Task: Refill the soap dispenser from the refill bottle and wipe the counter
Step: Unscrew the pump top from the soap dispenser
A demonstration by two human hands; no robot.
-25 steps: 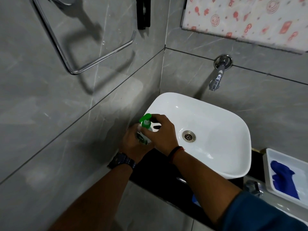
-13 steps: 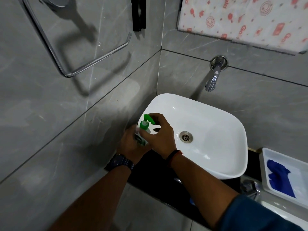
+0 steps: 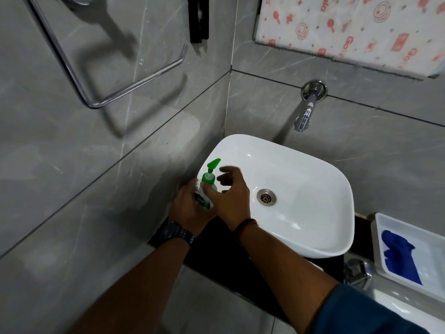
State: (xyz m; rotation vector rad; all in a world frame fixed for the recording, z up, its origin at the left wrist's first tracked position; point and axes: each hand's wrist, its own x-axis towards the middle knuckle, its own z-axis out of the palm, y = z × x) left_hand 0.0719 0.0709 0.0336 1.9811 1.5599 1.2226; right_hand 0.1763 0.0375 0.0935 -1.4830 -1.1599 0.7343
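Soap dispenser (image 3: 206,189), a clear bottle with a green pump, is located at the left rim of the white basin (image 3: 337,247), above the left end of the dark counter (image 3: 216,266) and close to the grey tiled corner. The left hand (image 3: 186,209) grips the bottle body, fingers wrapped round it from the wall side; a dark watch (image 3: 177,233) sits on that wrist. The right hand (image 3: 232,198) is slack and holds nothing: its thumb lies against the bottle just below the green collar, while its fingers (image 3: 227,173) stand off the pump, spread and blurred. The pump nozzle points up toward the basin. The drain (image 3: 266,197) is visible in the basin floor, and a chrome wall tap (image 3: 304,118) projects above the far rim. To the right, a white tray (image 3: 380,239) contains a blue cloth (image 3: 399,257). A chrome towel ring (image 3: 115,97) is mounted on the left wall.
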